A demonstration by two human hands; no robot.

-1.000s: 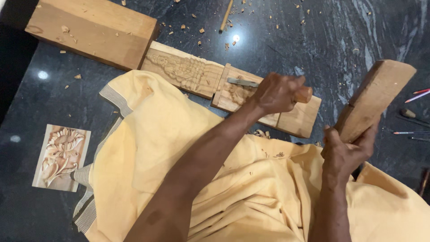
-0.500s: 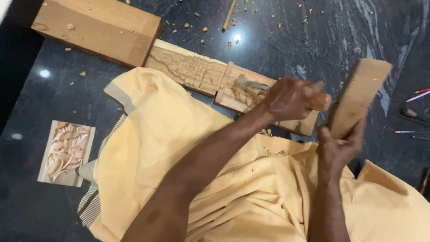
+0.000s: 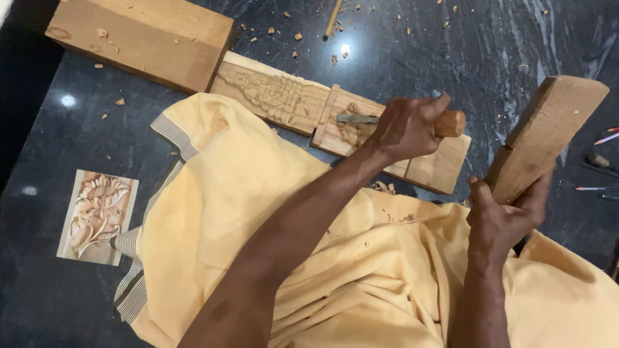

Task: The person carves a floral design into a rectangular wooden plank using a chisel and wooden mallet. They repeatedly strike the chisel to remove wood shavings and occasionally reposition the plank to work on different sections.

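My left hand (image 3: 406,129) is closed around a chisel (image 3: 356,118) with a wooden handle. The chisel's metal blade rests on a long carved wooden plank (image 3: 277,96) that lies on the dark stone floor. My right hand (image 3: 503,219) grips the lower end of a thick wooden mallet block (image 3: 548,129). The block is raised and tilted, a short way to the right of the chisel's handle end and not touching it. Yellow cloth (image 3: 245,212) over my lap covers the near edge of the plank.
A large plain wooden block (image 3: 142,38) lies at the plank's far left end. A picture of a carved flower (image 3: 97,216) rests on the floor at left. Pencils and small tools (image 3: 593,188) lie at the right edge. Wood chips (image 3: 335,59) are scattered around.
The mallet block swung in close to the chisel's handle half a second ago and now sits back to the right. My left hand has stayed on the chisel.
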